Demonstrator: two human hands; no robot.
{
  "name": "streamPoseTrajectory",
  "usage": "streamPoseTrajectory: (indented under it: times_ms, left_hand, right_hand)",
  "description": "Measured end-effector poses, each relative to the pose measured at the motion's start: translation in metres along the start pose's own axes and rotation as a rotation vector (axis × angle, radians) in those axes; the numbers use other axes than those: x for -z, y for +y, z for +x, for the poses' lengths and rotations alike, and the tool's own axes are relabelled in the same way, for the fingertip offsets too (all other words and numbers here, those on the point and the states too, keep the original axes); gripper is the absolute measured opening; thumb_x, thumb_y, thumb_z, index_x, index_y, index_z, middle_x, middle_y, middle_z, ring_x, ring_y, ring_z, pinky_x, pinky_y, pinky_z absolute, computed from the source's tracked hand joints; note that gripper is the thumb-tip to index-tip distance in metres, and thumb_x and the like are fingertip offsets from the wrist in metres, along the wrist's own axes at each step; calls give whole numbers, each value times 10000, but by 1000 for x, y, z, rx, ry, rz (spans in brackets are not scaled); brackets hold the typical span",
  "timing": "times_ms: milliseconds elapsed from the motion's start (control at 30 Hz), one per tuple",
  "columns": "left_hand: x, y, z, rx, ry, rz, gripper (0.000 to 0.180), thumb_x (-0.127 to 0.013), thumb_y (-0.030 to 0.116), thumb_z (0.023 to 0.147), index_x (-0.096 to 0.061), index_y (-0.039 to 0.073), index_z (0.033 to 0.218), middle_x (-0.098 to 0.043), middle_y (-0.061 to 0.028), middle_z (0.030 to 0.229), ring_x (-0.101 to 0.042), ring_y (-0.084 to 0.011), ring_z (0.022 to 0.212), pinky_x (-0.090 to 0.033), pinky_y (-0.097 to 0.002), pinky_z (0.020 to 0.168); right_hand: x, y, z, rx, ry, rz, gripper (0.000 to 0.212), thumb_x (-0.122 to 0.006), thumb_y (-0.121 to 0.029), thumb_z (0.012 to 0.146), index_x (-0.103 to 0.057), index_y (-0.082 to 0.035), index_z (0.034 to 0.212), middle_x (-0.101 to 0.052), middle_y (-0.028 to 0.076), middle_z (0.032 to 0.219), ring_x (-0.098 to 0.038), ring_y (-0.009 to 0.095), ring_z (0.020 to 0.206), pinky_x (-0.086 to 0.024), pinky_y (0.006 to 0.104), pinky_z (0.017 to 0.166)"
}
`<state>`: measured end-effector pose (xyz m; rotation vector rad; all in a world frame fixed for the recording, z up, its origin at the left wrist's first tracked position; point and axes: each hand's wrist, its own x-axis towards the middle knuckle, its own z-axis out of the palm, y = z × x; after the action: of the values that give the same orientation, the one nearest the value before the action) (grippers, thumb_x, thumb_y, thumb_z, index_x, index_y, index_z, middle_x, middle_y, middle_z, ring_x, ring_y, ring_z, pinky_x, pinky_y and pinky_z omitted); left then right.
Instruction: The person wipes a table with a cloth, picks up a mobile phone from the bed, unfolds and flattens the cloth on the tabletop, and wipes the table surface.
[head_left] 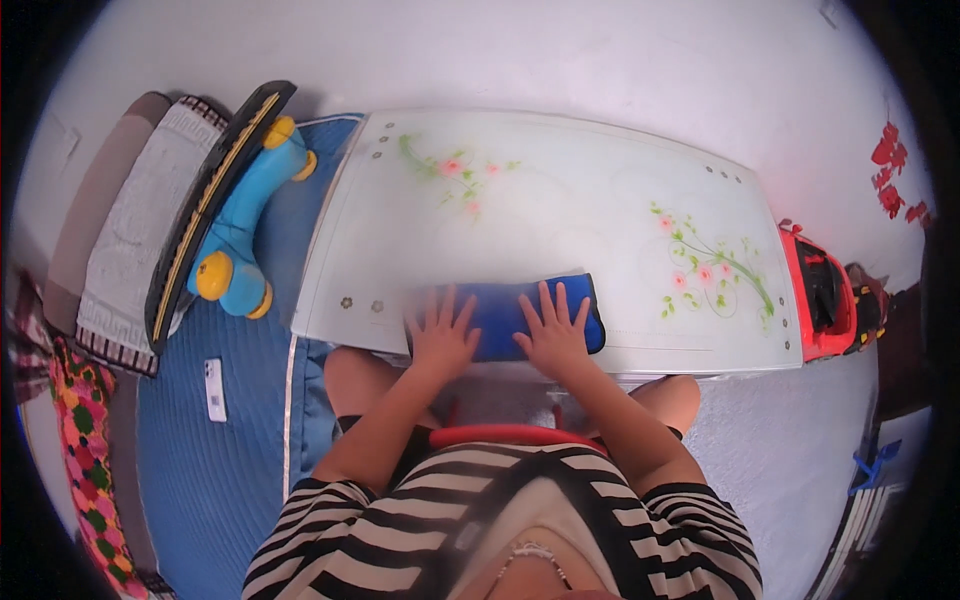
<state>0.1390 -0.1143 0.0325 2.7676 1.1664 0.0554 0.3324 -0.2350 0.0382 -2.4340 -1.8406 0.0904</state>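
A blue cloth (497,312) with dark edging, apparently folded into a flat rectangle, lies along the near edge of a white glass-topped table (570,190). On its left part rests my left hand (446,335), palm down with the fingers spread and pointing away from me. My right hand (556,335) lies flat on the right part in the same way, fingers apart. Neither hand grips the cloth. The palms and wrists hide some of its near edge. Pink flowers and green vines decorate the tabletop.
Left of the table, a white phone (216,390) lies on a blue quilted bed cover (180,460). Beyond it are a blue and yellow toy (240,235) and a long dark keyboard-like object (215,205). A red toy vehicle (825,300) stands at the table's right end.
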Motion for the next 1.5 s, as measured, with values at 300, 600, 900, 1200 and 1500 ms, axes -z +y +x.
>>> streamPoseTrajectory:
  times_ms: [300,600,900,1200,1500]
  left_hand:
    - [4,-5,-9,5,85,-57,592,-527,459,993,-397,299,1548,-252,-73,1661,-176,-358,1540,-52,-753,1144]
    - [0,-46,25,43,157,8,576,-548,458,981,-425,331,1529,-299,-44,1643,-198,-333,1537,-74,-738,1154]
    - [11,-113,86,105,172,76,572,-484,504,1006,-395,340,1546,-275,-24,1658,-184,-302,1545,-69,-731,1162]
    - [22,-173,158,208,139,87,569,-432,522,1025,-376,336,1560,-256,-26,1671,-165,-290,1553,-51,-713,1173]
    - [38,-205,219,321,23,24,576,-360,543,1040,-306,369,1585,-177,2,1699,-93,-273,1573,-21,-709,1176]
  right_hand:
    - [-2,-9,-3,34,-12,10,702,-511,-522,994,-350,-160,1572,-137,220,1672,-60,471,1540,-20,784,1110]
    - [-7,-23,58,105,14,-11,721,-537,-514,978,-332,-165,1575,-147,227,1667,-73,487,1532,-35,807,1091]
    - [-2,-53,153,125,-32,-14,692,-470,-526,1006,-310,-186,1587,-139,189,1680,-69,448,1546,-41,780,1119]
    - [-17,-72,254,192,105,-20,664,-449,-562,1008,-370,-210,1565,-227,168,1661,-152,440,1528,-65,815,1083]
    - [-25,-77,330,161,110,-17,650,-384,-583,1022,-344,-256,1583,-219,121,1679,-128,390,1552,-50,801,1098]
